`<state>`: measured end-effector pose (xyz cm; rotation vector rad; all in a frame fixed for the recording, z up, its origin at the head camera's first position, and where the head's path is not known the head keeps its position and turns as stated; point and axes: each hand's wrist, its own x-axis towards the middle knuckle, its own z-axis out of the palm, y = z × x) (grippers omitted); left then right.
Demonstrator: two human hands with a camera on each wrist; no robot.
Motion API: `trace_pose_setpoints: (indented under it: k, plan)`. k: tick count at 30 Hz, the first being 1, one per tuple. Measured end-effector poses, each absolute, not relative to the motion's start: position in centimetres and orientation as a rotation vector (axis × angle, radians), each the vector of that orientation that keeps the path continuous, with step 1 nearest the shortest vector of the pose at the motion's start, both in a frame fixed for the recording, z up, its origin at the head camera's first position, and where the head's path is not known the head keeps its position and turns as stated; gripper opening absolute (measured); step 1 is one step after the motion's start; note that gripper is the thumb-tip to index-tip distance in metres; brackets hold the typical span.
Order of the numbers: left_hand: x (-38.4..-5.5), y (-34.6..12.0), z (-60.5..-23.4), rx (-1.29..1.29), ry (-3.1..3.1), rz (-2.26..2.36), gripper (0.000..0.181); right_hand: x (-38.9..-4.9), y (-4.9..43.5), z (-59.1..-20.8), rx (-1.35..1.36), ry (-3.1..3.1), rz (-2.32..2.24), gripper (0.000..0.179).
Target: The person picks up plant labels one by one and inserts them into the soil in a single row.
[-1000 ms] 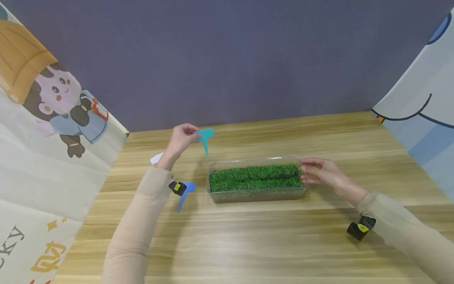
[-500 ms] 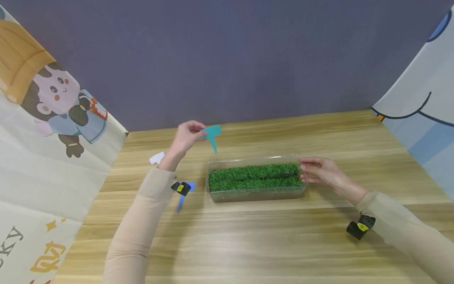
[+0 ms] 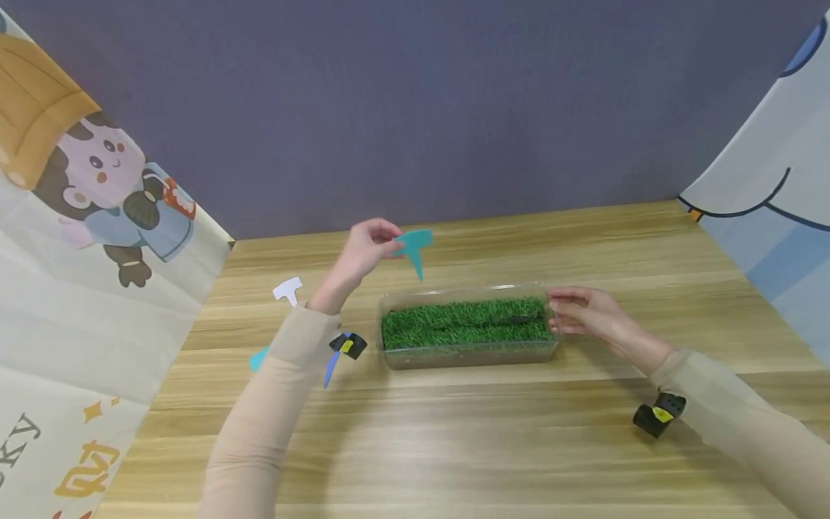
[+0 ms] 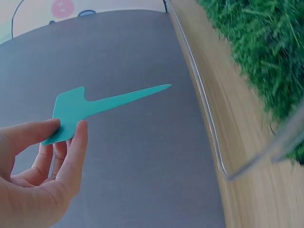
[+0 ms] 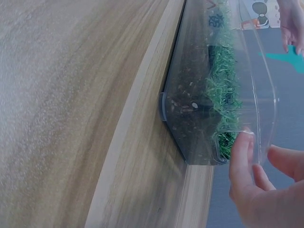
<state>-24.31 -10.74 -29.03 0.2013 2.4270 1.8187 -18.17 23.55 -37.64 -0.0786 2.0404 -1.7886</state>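
Note:
Thumb and fingers of my left hand (image 3: 366, 252) pinch the head of a teal T-shaped plant label (image 3: 413, 249). Its pointed stem slants down, raised above the far left part of a clear plastic planter box (image 3: 473, 357). In the left wrist view the whole label (image 4: 71, 114) shows, apart from the box. Strips of green artificial grass (image 3: 467, 328) fill the box, with a dark slit between them. My right hand (image 3: 586, 316) holds the box's right end wall; the right wrist view has its thumb and fingers (image 5: 243, 156) at that end.
Left of the box on the wooden table (image 3: 467, 447) lie a white label (image 3: 287, 288), a blue label (image 3: 331, 369) partly behind the left wrist camera, and a teal label (image 3: 258, 358) partly under the forearm. A dark panel (image 3: 428, 115) stands behind.
My left hand has moved right with the teal label, from left of the box to above its far left part. More of the white label and another teal one show. The right hand stays put.

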Motion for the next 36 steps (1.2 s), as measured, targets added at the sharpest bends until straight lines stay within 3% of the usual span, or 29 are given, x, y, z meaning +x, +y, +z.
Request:
trace_pose_setpoints:
  k: [36]
  plan:
    - [-22.9, -3.4, -30.3, 0.512, 2.329, 1.659, 0.017, -18.0, 23.2, -37.4, -0.062, 2.034, -1.794, 0.054]
